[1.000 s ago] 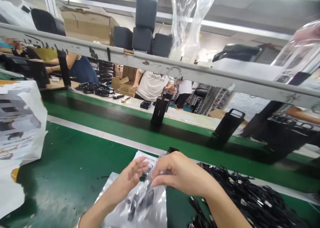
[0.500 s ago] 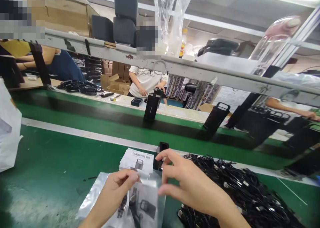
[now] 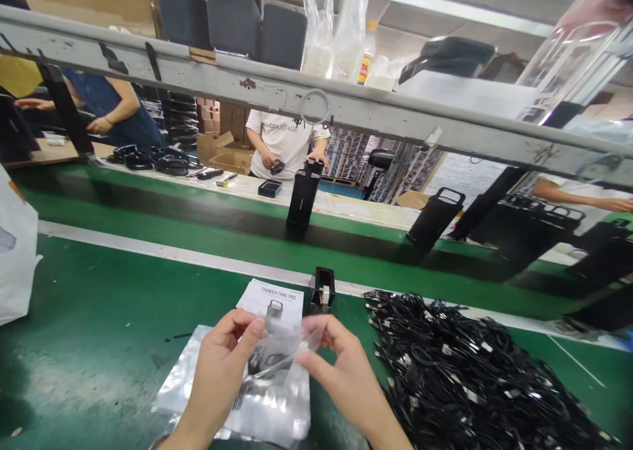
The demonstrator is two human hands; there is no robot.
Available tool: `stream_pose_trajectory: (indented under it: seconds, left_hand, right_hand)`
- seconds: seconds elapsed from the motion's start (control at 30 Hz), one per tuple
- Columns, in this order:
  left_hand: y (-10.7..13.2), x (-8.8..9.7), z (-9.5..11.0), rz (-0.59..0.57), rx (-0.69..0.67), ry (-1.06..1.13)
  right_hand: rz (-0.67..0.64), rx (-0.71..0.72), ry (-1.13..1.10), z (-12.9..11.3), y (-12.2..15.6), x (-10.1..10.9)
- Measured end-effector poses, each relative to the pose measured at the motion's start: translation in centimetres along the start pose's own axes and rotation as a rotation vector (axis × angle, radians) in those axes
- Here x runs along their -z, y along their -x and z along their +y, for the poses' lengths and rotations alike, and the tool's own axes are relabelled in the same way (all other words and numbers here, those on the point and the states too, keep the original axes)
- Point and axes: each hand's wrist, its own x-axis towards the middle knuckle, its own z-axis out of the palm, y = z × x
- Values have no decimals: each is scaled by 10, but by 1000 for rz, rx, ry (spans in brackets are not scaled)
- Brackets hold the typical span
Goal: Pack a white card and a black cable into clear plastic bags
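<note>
My left hand (image 3: 223,361) and my right hand (image 3: 335,364) both pinch the top edge of a clear plastic bag (image 3: 277,371) with dark parts inside. The bag is held just above a stack of more clear bags (image 3: 198,391) lying on the green table. A white leaflet (image 3: 270,300) printed with a product picture lies just beyond my fingers. A small black tape dispenser (image 3: 322,289) stands right of the leaflet.
A heap of black cables (image 3: 459,371) covers the table to my right. Black upright devices (image 3: 303,201) (image 3: 434,218) stand on the green conveyor belt (image 3: 148,223) beyond. A grey rail (image 3: 277,97) crosses overhead. Other people work across the belt. A white bag (image 3: 17,252) sits far left.
My right hand came back from near the tape dispenser and now pinches the bag's top beside my left hand. The camera tilted down slightly.
</note>
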Motion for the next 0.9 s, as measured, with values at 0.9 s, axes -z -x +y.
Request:
stream_pose_trajectory:
  seconds: [0.9]
  left_hand:
    - [-11, 44, -15, -502, 163, -246]
  right_hand:
    - [-78, 178, 61, 27, 2, -7]
